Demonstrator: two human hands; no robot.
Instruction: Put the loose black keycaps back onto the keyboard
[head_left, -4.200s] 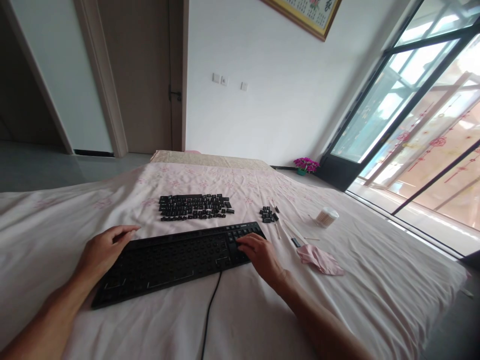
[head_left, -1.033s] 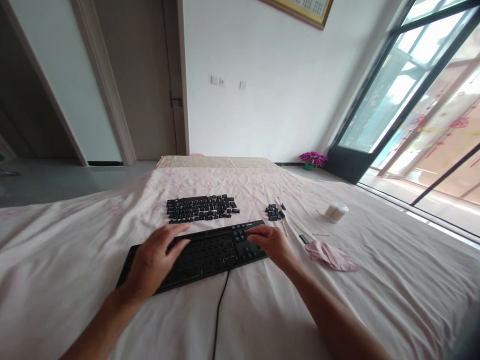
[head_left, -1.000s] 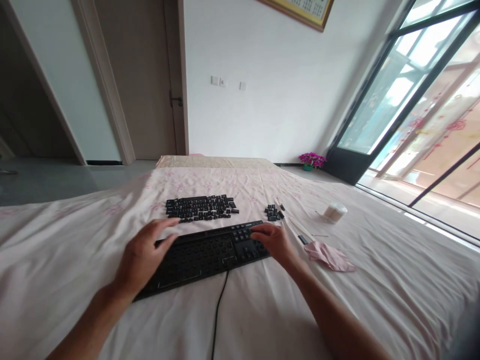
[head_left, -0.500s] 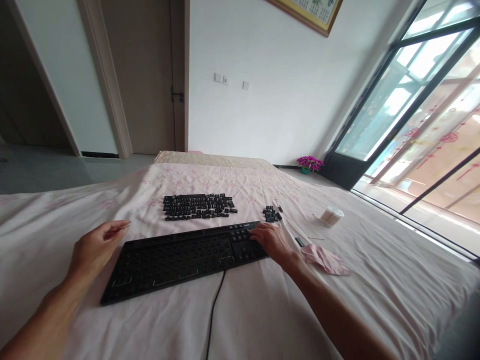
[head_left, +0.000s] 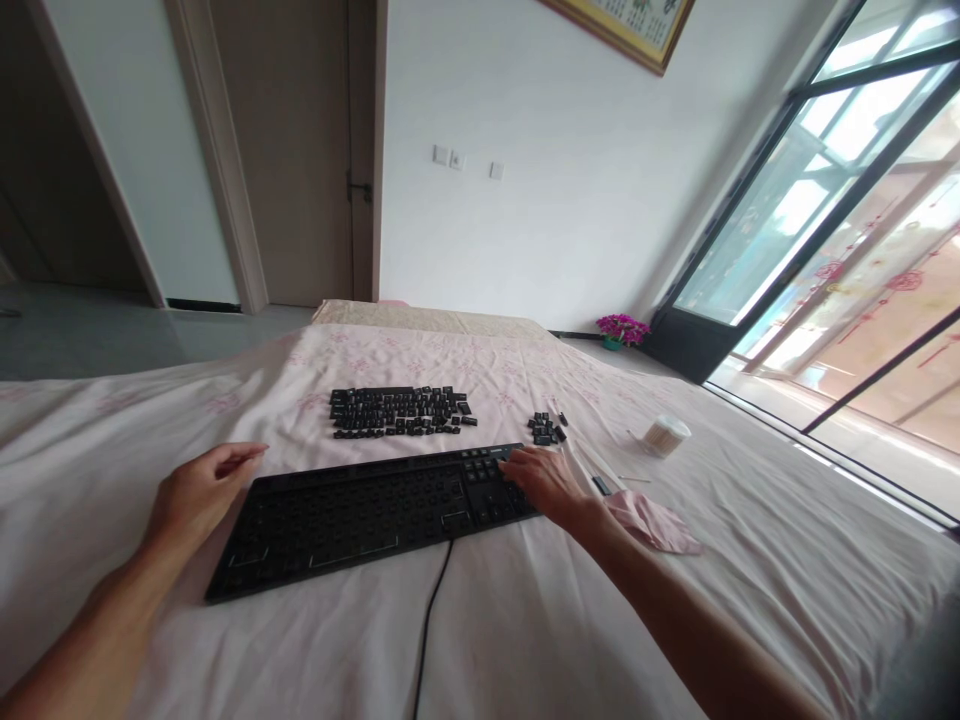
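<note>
A black keyboard (head_left: 352, 520) lies slanted on the bedsheet, most of its left part stripped of keycaps. Several keys still sit in the number pad at its right end. My right hand (head_left: 544, 482) is over that end, fingers bent and close together, the tips on the pad keys; what is under them is hidden. Just off the keyboard's left end is my left hand (head_left: 199, 490), its thumb and fingers pinched together above the sheet. Whether something small is in that pinch cannot be made out.
Loose black keycaps (head_left: 397, 412) lie in rows behind the keyboard, with a smaller keycap group (head_left: 544, 428) to the right. Further right are a tub of cotton swabs (head_left: 666, 437) and a pink cloth (head_left: 652, 520). A cable (head_left: 429, 620) runs toward me across the bedsheet (head_left: 510, 640).
The whole view has shifted slightly. My right hand stays on the number pad and my left hand remains pinched beside the keyboard, with little visible movement.
</note>
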